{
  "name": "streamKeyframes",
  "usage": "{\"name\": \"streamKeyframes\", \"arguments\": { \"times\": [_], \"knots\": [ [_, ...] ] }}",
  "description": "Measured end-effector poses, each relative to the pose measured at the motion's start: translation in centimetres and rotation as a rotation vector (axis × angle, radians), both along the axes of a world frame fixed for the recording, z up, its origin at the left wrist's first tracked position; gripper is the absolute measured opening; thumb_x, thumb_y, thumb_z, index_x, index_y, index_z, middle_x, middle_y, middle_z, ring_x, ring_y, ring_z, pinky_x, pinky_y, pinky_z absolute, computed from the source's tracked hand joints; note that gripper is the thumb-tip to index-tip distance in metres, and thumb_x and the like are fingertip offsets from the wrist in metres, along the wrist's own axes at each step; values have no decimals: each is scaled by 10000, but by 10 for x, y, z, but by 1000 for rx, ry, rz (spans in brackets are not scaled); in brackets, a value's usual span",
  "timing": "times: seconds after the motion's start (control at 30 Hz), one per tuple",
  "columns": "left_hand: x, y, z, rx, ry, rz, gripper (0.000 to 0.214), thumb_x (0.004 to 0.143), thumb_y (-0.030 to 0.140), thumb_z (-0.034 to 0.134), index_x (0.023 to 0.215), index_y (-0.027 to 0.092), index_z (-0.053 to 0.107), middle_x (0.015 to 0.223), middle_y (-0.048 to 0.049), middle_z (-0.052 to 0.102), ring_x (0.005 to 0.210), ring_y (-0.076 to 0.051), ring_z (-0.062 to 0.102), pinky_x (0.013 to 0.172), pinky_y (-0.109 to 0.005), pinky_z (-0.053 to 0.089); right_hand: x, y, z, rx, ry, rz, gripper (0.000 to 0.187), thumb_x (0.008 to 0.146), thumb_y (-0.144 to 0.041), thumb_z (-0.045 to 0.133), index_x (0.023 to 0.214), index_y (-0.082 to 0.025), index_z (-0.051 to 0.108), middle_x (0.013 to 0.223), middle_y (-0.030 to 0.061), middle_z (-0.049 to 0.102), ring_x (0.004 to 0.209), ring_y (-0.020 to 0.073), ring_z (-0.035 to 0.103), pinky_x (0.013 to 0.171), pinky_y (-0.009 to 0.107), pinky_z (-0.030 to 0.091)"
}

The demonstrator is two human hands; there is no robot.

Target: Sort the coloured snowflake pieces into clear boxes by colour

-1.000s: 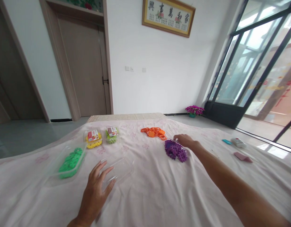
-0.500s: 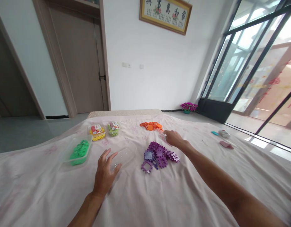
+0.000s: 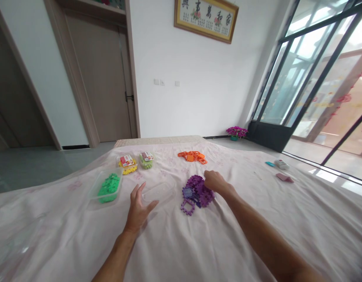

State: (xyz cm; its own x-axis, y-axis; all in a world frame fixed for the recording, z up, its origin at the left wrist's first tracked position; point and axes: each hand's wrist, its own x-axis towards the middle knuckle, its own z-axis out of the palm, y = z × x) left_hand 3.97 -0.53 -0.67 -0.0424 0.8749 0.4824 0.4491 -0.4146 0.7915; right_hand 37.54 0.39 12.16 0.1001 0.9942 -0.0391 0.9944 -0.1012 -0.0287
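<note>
Two hands on a bed cloth, one at a clear box, one on a purple pile.

The left hand (image 3: 139, 209) lies flat with fingers spread wide, and its fingertips touch the near edge of the clear box (image 3: 158, 191), which sits at 1 o'clock from it. The right hand (image 3: 214, 181) is curled with fingers close together on the right edge of the purple pieces (image 3: 195, 193); I cannot tell if it pinches one. The purple pile lies between the two hands, just right of the clear box. At 10 o'clock from the left hand is a box of green pieces (image 3: 108, 187). Farther up sit a yellow box (image 3: 127, 163) and a light green box (image 3: 146, 159). An orange pile (image 3: 193, 157) lies at 11 o'clock from the right hand, well apart.
</note>
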Motion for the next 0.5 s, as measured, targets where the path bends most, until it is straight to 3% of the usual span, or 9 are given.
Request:
{"name": "streamKeyframes", "arguments": {
  "times": [0.2,0.27,0.37,0.43,0.5],
  "knots": [
    [2,6,-3,21,3,29,746,758,478,728,1395,242,421,1428,-120,378,1386,-287,364,1160,-510,317,-37,13,0,45,69,109,333,812,-156,514,1097,-154,687,1048,162,720,982,257,678,801,311,483],
    [0,10,-1,18,-18,35,732,768,482,718,1392,236,422,1422,-124,396,1370,-280,390,1148,-510,335,-38,23,-4,42,147,134,379,825,-150,499,1168,-169,657,974,121,733,851,214,705,751,285,497],
    [-4,15,5,26,-36,41,659,768,480,715,1333,232,484,1391,-118,437,1340,-277,423,1132,-515,352,-22,44,-16,46,459,57,440,840,-183,519,1274,-168,588,808,57,714,547,131,656,628,251,515],
    [-8,19,8,32,-35,45,573,757,476,720,1247,231,552,1361,-109,466,1319,-283,442,1122,-525,356,-3,58,-28,111,642,-64,466,832,-243,569,1291,-160,572,794,51,700,495,118,623,563,247,522],
    [-13,21,10,26,-35,52,522,742,488,723,1172,222,596,1336,-108,487,1316,-298,443,1116,-535,351,19,67,-42,125,650,-118,514,863,-306,546,1339,-117,518,778,71,696,514,139,629,525,257,524]
  ]
}}
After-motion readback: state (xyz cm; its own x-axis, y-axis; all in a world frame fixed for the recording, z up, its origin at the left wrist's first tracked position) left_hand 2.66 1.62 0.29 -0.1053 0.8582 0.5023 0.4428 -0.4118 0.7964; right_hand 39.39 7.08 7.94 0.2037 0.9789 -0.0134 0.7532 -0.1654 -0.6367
